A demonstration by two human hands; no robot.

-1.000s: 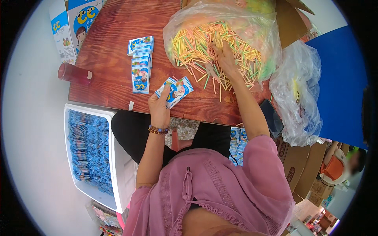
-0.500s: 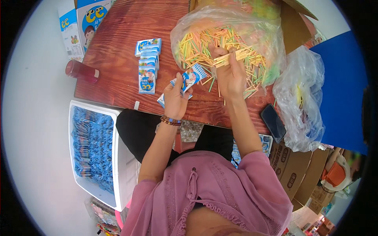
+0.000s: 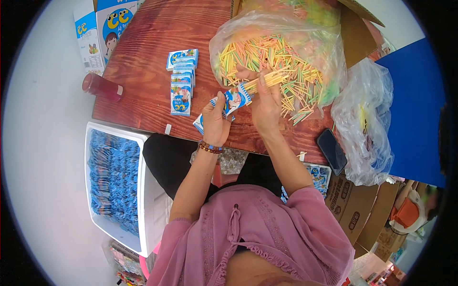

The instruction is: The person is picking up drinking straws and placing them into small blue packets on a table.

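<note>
My left hand [image 3: 216,120] is closed on blue and white candy packets; the upper packet [image 3: 236,98] tilts toward my other hand, and a second packet [image 3: 199,123] pokes out below. Pinched in my right hand [image 3: 267,106] is a bundle of thin pale-yellow sticks [image 3: 268,80]. The bundle's near end meets the mouth of the upper packet; how far in it reaches I cannot tell. Beyond my hands, a clear plastic bag [image 3: 224,37] lies spread with loose yellow, pink and green sticks [image 3: 267,51]. An overlapping row of similar packets [image 3: 182,90] rests to the left.
A white foam box [image 3: 141,190] full of blue packets stands left of my legs. A red jar [image 3: 102,87] lies at the table's [image 3: 143,66] left edge. Toward the right are a phone [image 3: 331,150], a crumpled plastic bag [image 3: 362,128] and cardboard boxes [image 3: 359,209].
My right hand has moved left and nearer with the stick bundle, which now touches the upper packet's mouth. My left hand has shifted slightly, still holding the packets.
</note>
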